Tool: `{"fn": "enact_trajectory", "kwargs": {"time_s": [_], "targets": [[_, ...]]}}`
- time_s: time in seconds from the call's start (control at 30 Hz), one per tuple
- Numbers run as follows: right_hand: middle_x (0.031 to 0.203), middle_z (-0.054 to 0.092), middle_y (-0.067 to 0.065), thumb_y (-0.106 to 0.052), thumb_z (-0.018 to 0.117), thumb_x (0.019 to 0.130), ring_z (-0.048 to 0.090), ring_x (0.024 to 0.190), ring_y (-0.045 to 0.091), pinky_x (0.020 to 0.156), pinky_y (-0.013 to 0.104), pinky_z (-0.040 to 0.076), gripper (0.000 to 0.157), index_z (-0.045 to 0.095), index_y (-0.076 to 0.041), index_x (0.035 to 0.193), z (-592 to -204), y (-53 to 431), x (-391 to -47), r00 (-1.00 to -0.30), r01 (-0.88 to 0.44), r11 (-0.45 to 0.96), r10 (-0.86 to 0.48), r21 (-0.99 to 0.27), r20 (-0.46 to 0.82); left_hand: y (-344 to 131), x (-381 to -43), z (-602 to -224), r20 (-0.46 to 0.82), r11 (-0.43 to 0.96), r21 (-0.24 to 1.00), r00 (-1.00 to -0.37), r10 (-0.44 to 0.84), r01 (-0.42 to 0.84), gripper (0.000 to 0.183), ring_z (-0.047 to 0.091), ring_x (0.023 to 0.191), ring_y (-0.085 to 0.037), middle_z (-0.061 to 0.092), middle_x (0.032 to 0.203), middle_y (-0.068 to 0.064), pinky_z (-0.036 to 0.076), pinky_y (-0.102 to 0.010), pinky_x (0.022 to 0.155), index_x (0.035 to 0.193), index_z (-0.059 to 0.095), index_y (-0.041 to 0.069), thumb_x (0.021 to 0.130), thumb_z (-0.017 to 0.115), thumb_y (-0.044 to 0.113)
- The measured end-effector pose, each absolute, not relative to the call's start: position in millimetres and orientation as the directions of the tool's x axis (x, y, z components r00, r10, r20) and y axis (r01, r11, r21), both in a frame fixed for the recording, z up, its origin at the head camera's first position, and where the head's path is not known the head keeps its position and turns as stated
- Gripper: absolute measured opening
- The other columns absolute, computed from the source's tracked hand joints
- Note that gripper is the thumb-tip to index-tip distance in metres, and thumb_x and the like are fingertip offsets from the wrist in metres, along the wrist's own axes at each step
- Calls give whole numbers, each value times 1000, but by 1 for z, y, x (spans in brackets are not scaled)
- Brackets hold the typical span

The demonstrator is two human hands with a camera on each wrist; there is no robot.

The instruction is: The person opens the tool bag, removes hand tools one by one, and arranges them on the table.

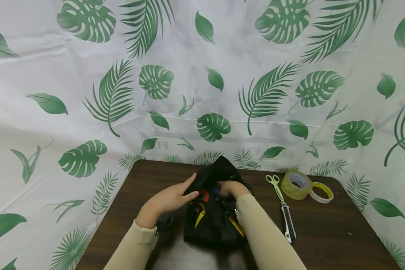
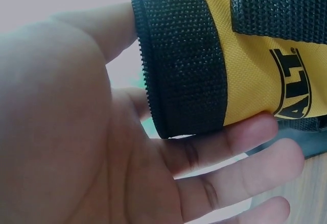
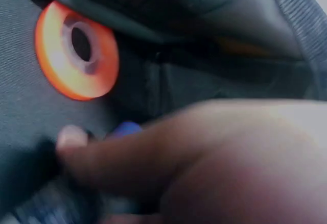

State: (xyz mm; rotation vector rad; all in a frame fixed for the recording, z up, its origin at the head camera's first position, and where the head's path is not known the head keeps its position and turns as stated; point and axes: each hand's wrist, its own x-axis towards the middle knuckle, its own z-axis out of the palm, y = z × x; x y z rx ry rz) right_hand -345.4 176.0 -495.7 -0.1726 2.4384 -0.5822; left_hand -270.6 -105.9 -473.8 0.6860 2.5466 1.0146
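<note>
A black tool bag point(image 1: 206, 236) with yellow parts stands on the table, its mouth gaping. My left hand point(image 1: 165, 202) is at the bag's left rim, fingers nearly straight. In the left wrist view, the zippered edge point(image 2: 153, 76) passes between the thumb and the fingers, and some fingers touch the yellow side point(image 2: 245, 81). My right hand point(image 1: 231, 188) reaches inside the bag. Beside its blurred thumb, the right wrist view shows a bit of a blue thing point(image 3: 126, 128). An orange ring-shaped roll point(image 3: 76, 55) lies against the inner wall. Whatever the right fingers touch is hidden.
To the right of the bag lie green-handled scissors point(image 1: 273, 180), a utility knife point(image 1: 288, 223), a roll of clear tape point(image 1: 291, 190) and a white-and-yellow tape roll point(image 1: 322, 198). Behind the brown table point(image 1: 327, 228) hangs a leaf-printed sheet point(image 1: 185, 48).
</note>
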Motion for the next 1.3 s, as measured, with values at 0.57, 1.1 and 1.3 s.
{"fn": "enact_trajectory", "kwargs": {"time_s": [0.57, 1.1, 1.3], "targets": [[127, 67, 13, -30, 58, 113, 70, 90, 28, 76, 42, 60, 50, 42, -20, 159, -446, 174, -312, -850, -82, 759, -392, -646, -352, -103, -268, -474, -109, 609, 734, -833, 542, 300, 89, 36, 164, -28, 27, 180, 1, 31, -58, 133, 175, 3, 38, 108, 50, 71], [128, 65, 20, -20, 67, 109, 72, 90, 28, 72, 44, 68, 60, 38, -12, 161, -421, 191, -275, -891, -40, 446, -420, -894, -170, -103, -269, -472, -95, 623, 713, -835, 542, 323, 89, 35, 165, -27, 25, 181, 2, 29, -57, 134, 175, 3, 38, 107, 50, 71], [115, 61, 19, -22, 72, 107, 74, 84, 25, 76, 41, 69, 50, 54, -9, 152, -436, 195, -270, -927, -90, 374, -370, -923, -60, -103, -270, -474, -91, 616, 716, -831, 549, 328, 91, 34, 165, -29, 23, 181, 1, 29, -59, 134, 177, 5, 34, 108, 50, 71]]}}
